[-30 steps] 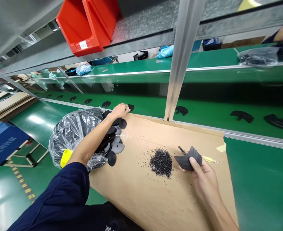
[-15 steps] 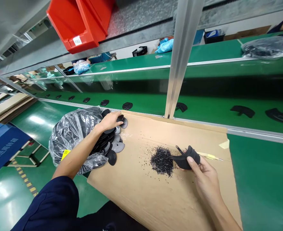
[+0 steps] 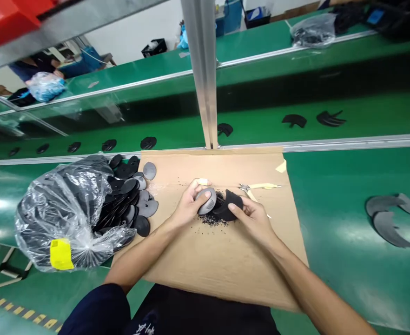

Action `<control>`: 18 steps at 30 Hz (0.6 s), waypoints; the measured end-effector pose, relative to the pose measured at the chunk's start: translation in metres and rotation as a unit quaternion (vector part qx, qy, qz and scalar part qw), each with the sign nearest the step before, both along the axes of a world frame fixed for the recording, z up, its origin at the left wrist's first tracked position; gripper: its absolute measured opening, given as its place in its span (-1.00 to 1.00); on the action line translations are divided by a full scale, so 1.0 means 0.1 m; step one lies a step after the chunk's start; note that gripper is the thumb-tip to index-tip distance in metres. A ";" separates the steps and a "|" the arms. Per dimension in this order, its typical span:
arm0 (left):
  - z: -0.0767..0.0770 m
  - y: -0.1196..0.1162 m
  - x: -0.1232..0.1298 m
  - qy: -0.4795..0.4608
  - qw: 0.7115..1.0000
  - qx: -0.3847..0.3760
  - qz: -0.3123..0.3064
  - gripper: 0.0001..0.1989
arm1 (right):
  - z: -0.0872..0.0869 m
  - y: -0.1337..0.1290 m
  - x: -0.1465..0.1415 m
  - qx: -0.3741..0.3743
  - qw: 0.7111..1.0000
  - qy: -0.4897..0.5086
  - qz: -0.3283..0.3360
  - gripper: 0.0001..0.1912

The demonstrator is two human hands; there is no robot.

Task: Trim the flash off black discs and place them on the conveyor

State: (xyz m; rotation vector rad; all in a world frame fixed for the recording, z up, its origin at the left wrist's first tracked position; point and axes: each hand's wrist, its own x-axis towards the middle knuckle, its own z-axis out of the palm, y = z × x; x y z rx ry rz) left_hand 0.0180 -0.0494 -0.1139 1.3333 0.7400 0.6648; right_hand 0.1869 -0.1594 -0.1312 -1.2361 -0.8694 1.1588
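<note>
Got a piece in each hand right now. My left hand (image 3: 192,201) is pinching a grey oval plastic disc (image 3: 208,203), thumb flat across its face and the other fingers tucked behind, with a pale yellow wrap (image 3: 202,181) on one finger. My right hand (image 3: 255,216) has a black curved plastic piece (image 3: 233,204) clamped between thumb and fingers, thumb on the near side. The two parts are side by side, really close, but I honestly can't tell if their edges touch.

Both are held up over a scattered heap of tiny black plastic bits (image 3: 214,223), which sits on a brown paper sheet (image 3: 208,265) covering my bit of the bench. Just past my right hand, a small pair of yellow-handled cutters (image 3: 249,188) lies on the paper, handles splayed.

Off to my left there's a big clear plastic bag (image 3: 65,204) with a yellow label (image 3: 61,254), and a loose pile of black and grey rounded pieces (image 3: 135,200) spilling from its mouth onto the paper. Over on the right, some grey crescent-shaped pieces (image 3: 389,228) lie on the green bench top (image 3: 337,195). Beyond the paper, more black parts (image 3: 148,143) are strung out in a row along a green strip (image 3: 254,137).
</note>
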 end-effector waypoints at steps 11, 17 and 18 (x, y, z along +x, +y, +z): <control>-0.12 -0.08 -0.12 -0.018 0.994 0.084 0.062 -0.62 | 0.02 -0.01 -0.02 -0.019 1.000 -0.009 0.003 -0.42; -0.13 -0.09 -0.15 0.018 0.976 0.195 0.095 -0.70 | 0.04 -0.02 -0.03 -0.002 1.000 0.018 -0.006 -0.50; -0.13 -0.10 -0.16 0.038 0.973 0.213 0.075 -0.70 | 0.05 -0.03 -0.03 0.002 1.000 0.021 -0.016 -0.51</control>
